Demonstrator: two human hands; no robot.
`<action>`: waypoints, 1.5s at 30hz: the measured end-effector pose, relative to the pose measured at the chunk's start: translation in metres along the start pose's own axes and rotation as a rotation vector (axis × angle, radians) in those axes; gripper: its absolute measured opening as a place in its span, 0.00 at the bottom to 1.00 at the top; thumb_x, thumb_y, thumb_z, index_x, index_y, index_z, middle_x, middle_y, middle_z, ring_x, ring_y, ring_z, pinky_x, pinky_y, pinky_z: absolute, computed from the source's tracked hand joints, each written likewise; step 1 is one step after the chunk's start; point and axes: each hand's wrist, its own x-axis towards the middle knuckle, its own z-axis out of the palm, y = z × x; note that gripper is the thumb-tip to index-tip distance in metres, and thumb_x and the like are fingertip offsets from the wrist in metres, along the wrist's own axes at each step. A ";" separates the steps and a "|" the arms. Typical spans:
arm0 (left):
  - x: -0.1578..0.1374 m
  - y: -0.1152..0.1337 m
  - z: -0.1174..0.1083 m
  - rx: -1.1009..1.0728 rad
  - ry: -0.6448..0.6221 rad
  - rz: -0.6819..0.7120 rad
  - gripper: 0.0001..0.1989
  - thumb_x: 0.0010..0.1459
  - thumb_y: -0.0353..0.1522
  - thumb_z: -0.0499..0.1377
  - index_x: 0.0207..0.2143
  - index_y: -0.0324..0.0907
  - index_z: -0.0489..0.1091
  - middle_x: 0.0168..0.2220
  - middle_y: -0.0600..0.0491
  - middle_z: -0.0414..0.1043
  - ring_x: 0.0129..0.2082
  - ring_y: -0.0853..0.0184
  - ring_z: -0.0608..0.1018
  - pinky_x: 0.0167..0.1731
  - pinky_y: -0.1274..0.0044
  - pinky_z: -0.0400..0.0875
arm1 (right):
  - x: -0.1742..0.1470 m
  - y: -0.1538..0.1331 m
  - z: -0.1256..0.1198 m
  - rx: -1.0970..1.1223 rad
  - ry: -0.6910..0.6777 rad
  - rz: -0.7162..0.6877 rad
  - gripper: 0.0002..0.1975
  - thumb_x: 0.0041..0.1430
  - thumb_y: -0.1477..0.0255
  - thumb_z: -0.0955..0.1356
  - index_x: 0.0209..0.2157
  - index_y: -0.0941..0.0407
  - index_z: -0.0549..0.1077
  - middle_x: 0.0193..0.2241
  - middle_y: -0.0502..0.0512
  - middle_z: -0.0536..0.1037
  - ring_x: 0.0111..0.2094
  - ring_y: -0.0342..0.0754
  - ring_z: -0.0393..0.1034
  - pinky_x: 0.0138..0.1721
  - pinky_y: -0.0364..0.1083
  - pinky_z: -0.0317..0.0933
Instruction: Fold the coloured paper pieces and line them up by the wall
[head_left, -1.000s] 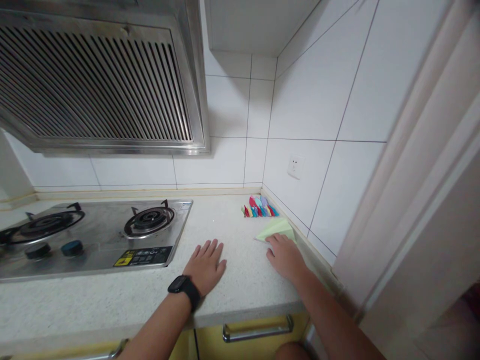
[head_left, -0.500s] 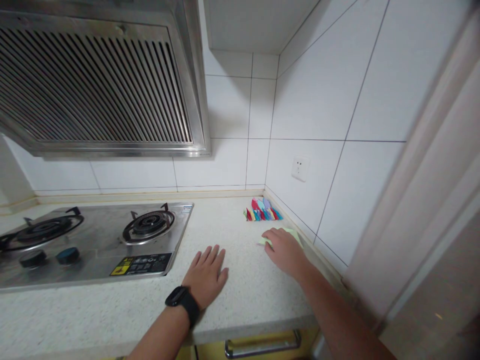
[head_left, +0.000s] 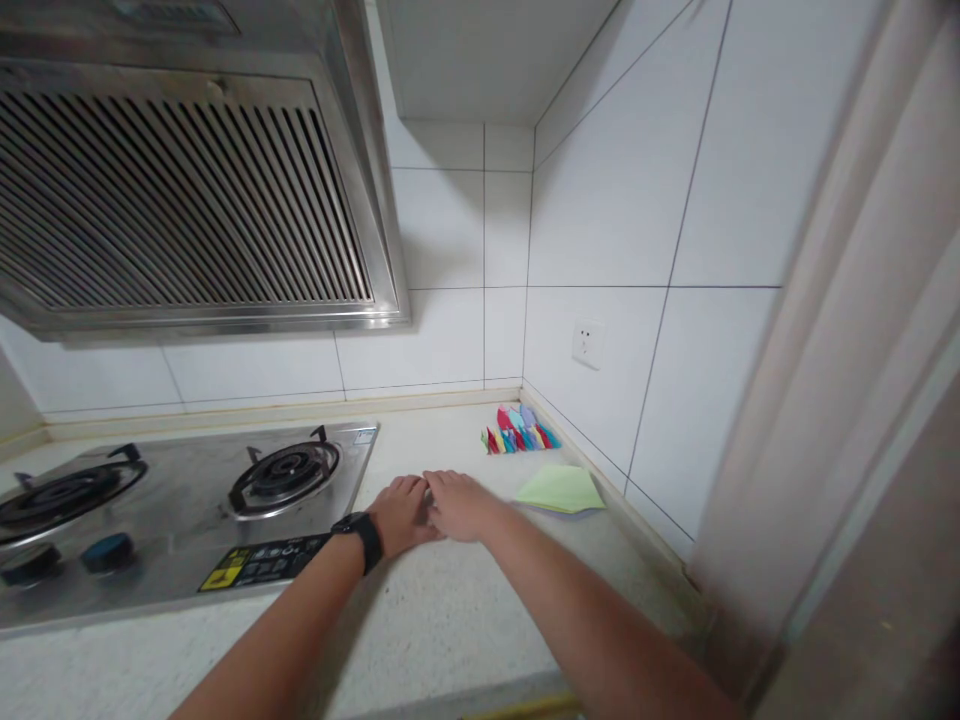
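Observation:
My left hand, with a black watch on its wrist, lies palm down on the pale speckled countertop. Against it, my right hand also rests palm down, its fingers meeting the left hand's fingers and thumb. I see nothing held in either hand. Right of my right hand a folded light-green paper sheet lies by itself on the counter. Behind that, near the corner, is a cluster of small colourful folded pieces in red, blue, yellow and purple.
A steel gas stove occupies the left of the counter, below a slatted range hood. On the tiled right wall is a power socket. A pale curtain-like panel stands at the right edge, and a cabinet hangs above.
My right hand has let go of the light-green paper and moved left to meet my left hand. My left hand's spread fingers have drawn together. The view has shifted slightly.

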 end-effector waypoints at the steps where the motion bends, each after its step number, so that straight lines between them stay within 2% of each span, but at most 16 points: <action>1: 0.006 -0.005 0.005 -0.027 0.027 0.016 0.34 0.51 0.49 0.59 0.55 0.40 0.64 0.55 0.41 0.65 0.54 0.52 0.67 0.52 0.62 0.63 | 0.005 0.001 0.004 0.000 0.016 0.016 0.27 0.59 0.71 0.62 0.60 0.62 0.58 0.56 0.68 0.67 0.56 0.56 0.61 0.54 0.55 0.56; 6: 0.013 -0.016 0.024 -0.188 0.067 0.145 0.32 0.49 0.48 0.62 0.54 0.44 0.67 0.54 0.43 0.67 0.54 0.52 0.68 0.55 0.62 0.61 | 0.007 0.006 0.019 0.128 0.020 0.020 0.31 0.60 0.68 0.62 0.63 0.60 0.54 0.62 0.66 0.59 0.62 0.56 0.54 0.60 0.56 0.48; 10: 0.011 -0.012 0.014 -0.408 0.066 0.232 0.36 0.43 0.50 0.66 0.52 0.43 0.70 0.53 0.43 0.69 0.52 0.52 0.70 0.54 0.63 0.62 | 0.001 0.007 0.012 0.233 -0.026 0.022 0.38 0.55 0.60 0.67 0.64 0.56 0.54 0.63 0.64 0.58 0.63 0.58 0.51 0.61 0.57 0.46; 12: 0.010 -0.006 0.006 -0.585 0.029 0.298 0.36 0.41 0.50 0.67 0.50 0.41 0.72 0.52 0.43 0.71 0.52 0.52 0.70 0.53 0.65 0.63 | 0.002 0.007 0.007 0.262 -0.024 0.024 0.38 0.53 0.59 0.69 0.63 0.51 0.56 0.64 0.62 0.56 0.63 0.58 0.50 0.61 0.57 0.46; 14: 0.007 0.002 0.003 -0.781 -0.093 0.326 0.29 0.46 0.49 0.65 0.45 0.38 0.74 0.45 0.45 0.76 0.45 0.56 0.74 0.46 0.70 0.68 | 0.005 0.007 0.004 0.269 -0.024 -0.025 0.35 0.51 0.61 0.71 0.60 0.49 0.62 0.65 0.59 0.55 0.63 0.58 0.49 0.61 0.57 0.45; 16: 0.002 0.009 0.004 -0.866 -0.135 0.221 0.24 0.53 0.48 0.60 0.41 0.36 0.75 0.36 0.47 0.77 0.35 0.62 0.76 0.34 0.76 0.69 | 0.008 0.005 0.004 0.315 -0.053 -0.110 0.30 0.49 0.66 0.72 0.56 0.49 0.67 0.62 0.57 0.61 0.61 0.57 0.55 0.60 0.55 0.49; 18: -0.003 0.014 0.007 -0.859 -0.122 0.100 0.22 0.56 0.48 0.57 0.32 0.36 0.76 0.26 0.51 0.74 0.25 0.67 0.73 0.23 0.80 0.62 | 0.008 0.002 0.005 0.417 -0.070 -0.176 0.30 0.49 0.70 0.71 0.55 0.51 0.68 0.55 0.57 0.71 0.54 0.54 0.65 0.55 0.51 0.57; 20: -0.005 0.017 0.009 -0.821 -0.067 0.031 0.23 0.57 0.47 0.57 0.23 0.36 0.73 0.19 0.53 0.68 0.20 0.70 0.68 0.19 0.81 0.55 | 0.006 -0.003 0.006 0.538 -0.038 -0.196 0.31 0.48 0.74 0.70 0.57 0.52 0.66 0.49 0.55 0.76 0.47 0.53 0.71 0.48 0.48 0.63; 23: -0.005 0.019 0.008 -0.763 0.087 -0.022 0.25 0.56 0.47 0.57 0.17 0.37 0.69 0.16 0.54 0.63 0.18 0.70 0.65 0.19 0.80 0.53 | 0.005 -0.013 0.010 0.698 0.066 -0.156 0.28 0.50 0.76 0.67 0.55 0.52 0.68 0.47 0.54 0.77 0.45 0.51 0.72 0.45 0.47 0.65; 26: -0.003 0.022 0.004 -0.774 0.206 -0.051 0.26 0.59 0.45 0.54 0.17 0.37 0.70 0.17 0.52 0.66 0.19 0.69 0.68 0.21 0.78 0.57 | 0.008 -0.022 0.013 0.879 0.151 -0.112 0.22 0.54 0.76 0.65 0.52 0.53 0.71 0.46 0.54 0.77 0.47 0.50 0.72 0.48 0.48 0.64; 29: -0.001 0.027 0.002 -0.914 0.257 -0.091 0.27 0.63 0.45 0.49 0.22 0.36 0.74 0.22 0.48 0.74 0.25 0.65 0.74 0.27 0.76 0.64 | 0.013 -0.030 0.012 1.062 0.199 -0.065 0.17 0.56 0.73 0.64 0.47 0.56 0.75 0.44 0.55 0.78 0.47 0.50 0.71 0.49 0.48 0.63; 31: 0.001 0.030 0.002 -1.054 0.276 -0.163 0.28 0.62 0.47 0.49 0.22 0.36 0.74 0.22 0.47 0.74 0.25 0.64 0.75 0.26 0.76 0.65 | 0.014 -0.035 0.007 1.123 0.180 -0.003 0.16 0.55 0.73 0.63 0.44 0.57 0.76 0.40 0.55 0.79 0.41 0.48 0.72 0.44 0.47 0.65; 33: 0.003 0.036 0.004 -1.237 0.276 -0.263 0.29 0.60 0.49 0.50 0.19 0.37 0.70 0.16 0.50 0.69 0.19 0.65 0.72 0.20 0.77 0.63 | 0.014 -0.039 0.000 1.163 0.112 0.094 0.18 0.52 0.74 0.63 0.44 0.56 0.77 0.33 0.53 0.79 0.27 0.43 0.70 0.30 0.43 0.66; 36: 0.004 0.046 0.005 -1.615 0.245 -0.379 0.27 0.57 0.50 0.53 0.14 0.41 0.60 0.08 0.58 0.56 0.10 0.72 0.62 0.12 0.80 0.54 | 0.012 -0.042 -0.010 1.243 -0.001 0.221 0.26 0.43 0.78 0.62 0.46 0.54 0.76 0.27 0.50 0.77 0.14 0.37 0.60 0.16 0.38 0.56; 41: -0.001 0.058 -0.005 -2.129 0.170 -0.371 0.22 0.50 0.42 0.61 0.17 0.41 0.55 0.10 0.65 0.44 0.09 0.80 0.48 0.10 0.86 0.44 | 0.006 -0.041 -0.016 1.456 -0.125 0.266 0.21 0.42 0.74 0.62 0.40 0.57 0.76 0.24 0.52 0.76 0.16 0.40 0.65 0.15 0.37 0.59; 45: -0.006 0.054 -0.012 -2.238 -0.013 -0.284 0.29 0.52 0.50 0.57 0.14 0.43 0.45 0.10 0.65 0.35 0.08 0.79 0.46 0.10 0.85 0.48 | 0.008 -0.041 -0.011 1.674 -0.097 0.354 0.18 0.44 0.69 0.66 0.39 0.58 0.73 0.18 0.48 0.71 0.15 0.40 0.65 0.15 0.37 0.58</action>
